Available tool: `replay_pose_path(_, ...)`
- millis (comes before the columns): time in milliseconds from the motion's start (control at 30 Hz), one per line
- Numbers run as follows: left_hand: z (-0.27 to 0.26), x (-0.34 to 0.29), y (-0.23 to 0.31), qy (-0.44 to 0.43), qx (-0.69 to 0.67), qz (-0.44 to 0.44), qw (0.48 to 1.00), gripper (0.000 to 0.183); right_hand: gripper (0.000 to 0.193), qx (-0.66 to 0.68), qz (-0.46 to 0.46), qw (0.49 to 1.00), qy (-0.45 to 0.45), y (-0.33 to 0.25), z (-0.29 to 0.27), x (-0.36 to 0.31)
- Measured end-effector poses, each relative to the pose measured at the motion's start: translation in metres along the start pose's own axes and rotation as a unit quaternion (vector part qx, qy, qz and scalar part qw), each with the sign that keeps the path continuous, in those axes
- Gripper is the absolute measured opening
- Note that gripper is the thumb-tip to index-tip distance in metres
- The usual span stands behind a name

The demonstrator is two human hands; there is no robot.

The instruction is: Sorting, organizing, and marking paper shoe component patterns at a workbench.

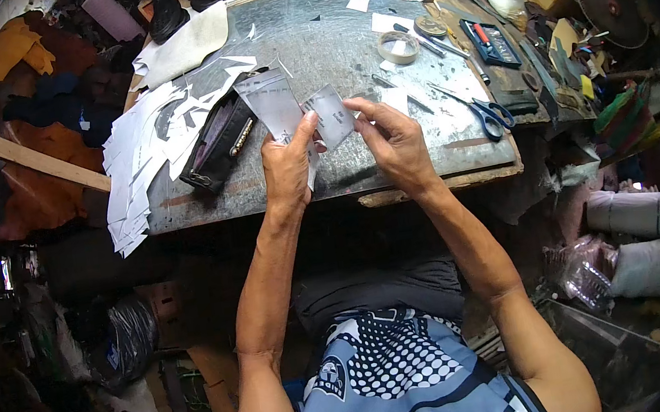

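Note:
My left hand [288,166] is closed around several greyish-white paper pieces with dark print, its thumb pressed over them. The longer paper piece [268,102] fans out above the thumb. A smaller rectangular paper piece [330,117] lies to its right, its left edge by my left fingers. The thumb and forefinger of my right hand [396,140] pinch that smaller piece at its right edge. Just left of my left hand, a black pouch [215,146] with a zip lies on the metal-topped table [309,35], partly behind the papers.
Loose white paper cut-offs [149,138] cover the table's left side. To the right lie blue-handled scissors [490,116], a tape roll [399,48], a round tin [430,26] and a dark case [489,42] of small tools. A wooden board [44,163] sticks out at left.

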State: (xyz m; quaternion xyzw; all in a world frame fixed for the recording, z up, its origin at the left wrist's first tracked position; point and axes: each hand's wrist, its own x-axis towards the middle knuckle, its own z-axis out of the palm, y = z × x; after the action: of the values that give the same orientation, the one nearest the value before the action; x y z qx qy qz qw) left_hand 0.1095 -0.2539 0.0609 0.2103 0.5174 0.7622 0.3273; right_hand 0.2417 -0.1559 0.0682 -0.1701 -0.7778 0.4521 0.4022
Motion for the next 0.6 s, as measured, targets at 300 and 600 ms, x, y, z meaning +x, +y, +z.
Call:
replay_pose_path(300,-0.002,0.006,-0.008,0.001,-0.022,-0.005,1.0,0.022,0.025,-0.012,-0.021,1.0,-0.005,-0.002,-0.001,0.005)
replay_pose_path(600,0.004,0.005,-0.007,-0.005,-0.043,0.019,0.999,0.024,0.024,0.162,0.191,0.965,-0.08,0.01,-0.006,0.012)
